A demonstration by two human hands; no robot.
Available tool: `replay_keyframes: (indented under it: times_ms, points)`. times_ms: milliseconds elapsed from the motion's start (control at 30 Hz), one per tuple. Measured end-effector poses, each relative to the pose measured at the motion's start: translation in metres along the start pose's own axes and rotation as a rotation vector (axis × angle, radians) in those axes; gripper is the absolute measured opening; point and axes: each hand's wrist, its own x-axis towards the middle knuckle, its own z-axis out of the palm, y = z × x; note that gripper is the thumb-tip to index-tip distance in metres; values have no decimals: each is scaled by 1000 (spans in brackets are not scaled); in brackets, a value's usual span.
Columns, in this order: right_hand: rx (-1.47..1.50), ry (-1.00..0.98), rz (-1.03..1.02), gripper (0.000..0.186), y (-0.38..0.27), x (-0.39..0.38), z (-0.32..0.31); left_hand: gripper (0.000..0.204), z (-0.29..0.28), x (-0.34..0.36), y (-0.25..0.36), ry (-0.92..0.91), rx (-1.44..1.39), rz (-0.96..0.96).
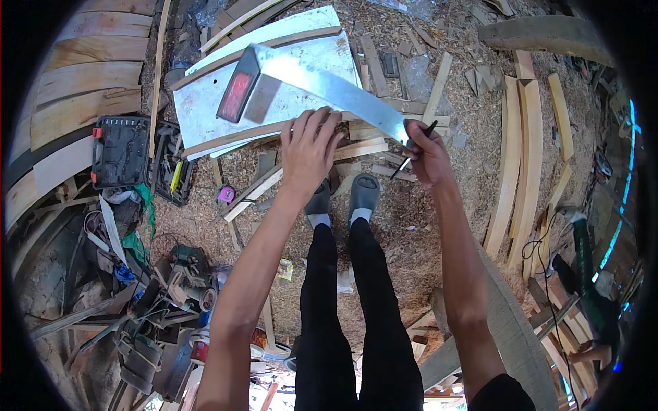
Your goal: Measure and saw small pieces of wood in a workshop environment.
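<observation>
My right hand (430, 152) grips the far end of the metal blade of a try square (329, 89). Its dark handle with a red inset (237, 89) points away to the left, over a white board. A thin black pen or marker (430, 128) also sits in that hand, poking out between the fingers. My left hand (310, 147) is just below the blade, fingers bent and apart, with nothing in it. The fingertips lie close to the edge of the white board (205, 116) and a wooden strip along it; whether they touch it I cannot tell.
An open black tool case (122, 151) and a pink tape measure (225, 194) lie to the left. Power tools (188, 274) and cables are heaped lower left. Long planks (524, 157) lie on the right, where another person (589, 288) is partly visible. Wood shavings cover the ground.
</observation>
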Motion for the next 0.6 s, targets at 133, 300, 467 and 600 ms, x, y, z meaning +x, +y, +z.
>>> replay_keyframes:
  times_ms: [133,300,467,600]
  points:
    - [77,-4,-23,21,-9,1,3,33,6,16,-5,-43,-98,61]
    - [64,93,-16,17,-10,3,12,28,11,20,-7,-51,-176,55]
    - [74,-3,-28,16,-8,5,14,25,13,21,-5,-25,-215,58]
    - [44,7,-47,22,0,0,16,25,14,21,-5,-29,-197,75]
